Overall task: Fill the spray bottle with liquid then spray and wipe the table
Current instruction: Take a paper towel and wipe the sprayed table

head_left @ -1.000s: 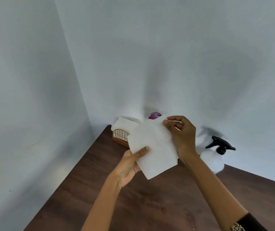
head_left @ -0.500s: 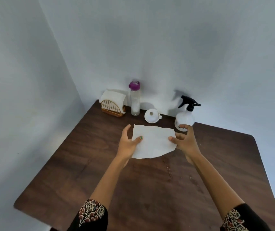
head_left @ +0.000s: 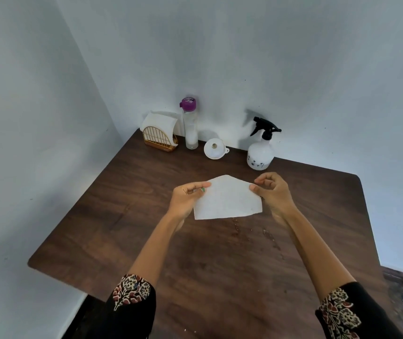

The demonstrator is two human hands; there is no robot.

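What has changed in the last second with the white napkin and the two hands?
The camera view tipped down, showing the whole table. Both hands brought the napkin lower over the table and now hold it stretched between them, left hand and right hand pinching opposite edges. The spray bottle stands untouched at the back.

tabletop [head_left: 146, 216]: dark wood grain, faint sheen
tissue [head_left: 227, 199]: thin matt white paper
spray bottle [head_left: 260, 155]: smooth white plastic
napkin holder [head_left: 160, 141]: golden metal wire

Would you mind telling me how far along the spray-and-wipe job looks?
Filling and spraying look done: the spray bottle stands capped beside the funnel, and droplets dot the table. Both hands, left hand and right hand, hold a napkin. Wiping remains.
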